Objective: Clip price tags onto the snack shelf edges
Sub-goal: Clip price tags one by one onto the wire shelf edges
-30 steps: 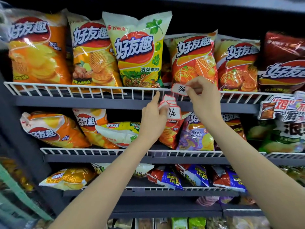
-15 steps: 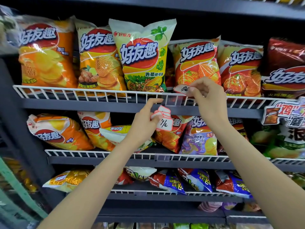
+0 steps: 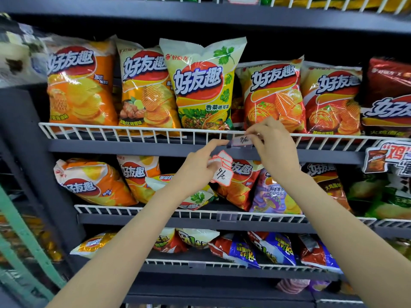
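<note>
A small white price tag (image 3: 243, 140) with handwriting sits in a clear clip on the white wire rail (image 3: 133, 132) of the upper snack shelf. My right hand (image 3: 272, 145) pinches the tag's right end against the rail. My left hand (image 3: 199, 167) holds a stack of red-bordered price tags (image 3: 222, 168) just below the shelf edge, and its forefinger stretches up to touch the clip's left end. Chip bags (image 3: 200, 85) stand upright behind the rail.
An empty clear clip (image 3: 226, 216) hangs on the middle shelf's rail, another (image 3: 196, 265) on the lower rail. A promotional sign (image 3: 387, 158) is fixed to the upper shelf edge at right. A dark upright post (image 3: 33, 152) bounds the shelves on the left.
My right hand has brought the single tag down from above the rail into the clip on the shelf edge. My left forefinger has risen to the clip. The view has tilted upward.
</note>
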